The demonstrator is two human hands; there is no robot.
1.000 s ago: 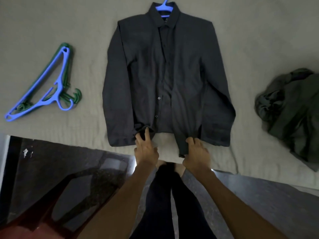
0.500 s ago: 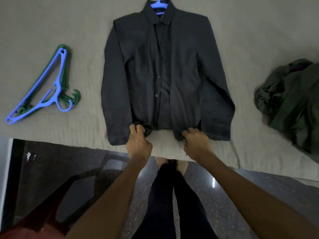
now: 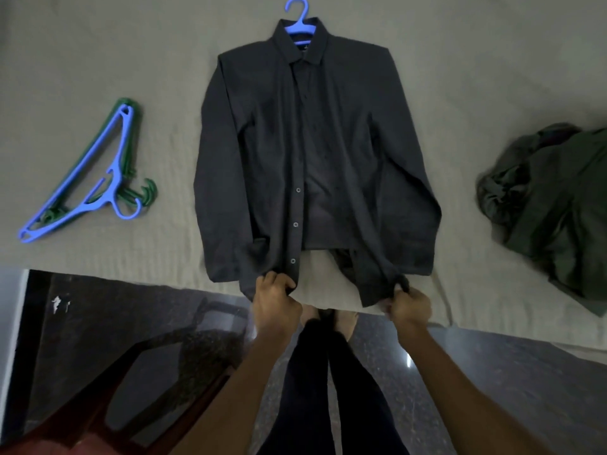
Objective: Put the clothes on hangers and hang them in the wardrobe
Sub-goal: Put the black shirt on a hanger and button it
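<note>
shirt (image 3: pixel 315 152) flat on bed (image 3: pixel 98 44), already on blue hanger (image 3: pixel 298 18) — both hands at hem.
left hand (image 3: pixel 276 300) pinches the button-side corner, right hand (image 3: pixel 409 305) grips the other. judgement: pull evenly, gently, so the thin dark woven cloth smooths without slipping off the hanger. spare plastic hangers (image 3: pixel 98 178) lie left; crumpled green garment (image 3: pixel 551 205) right.

Green clothes (image 3: pixel 558 205) cut off right
</note>
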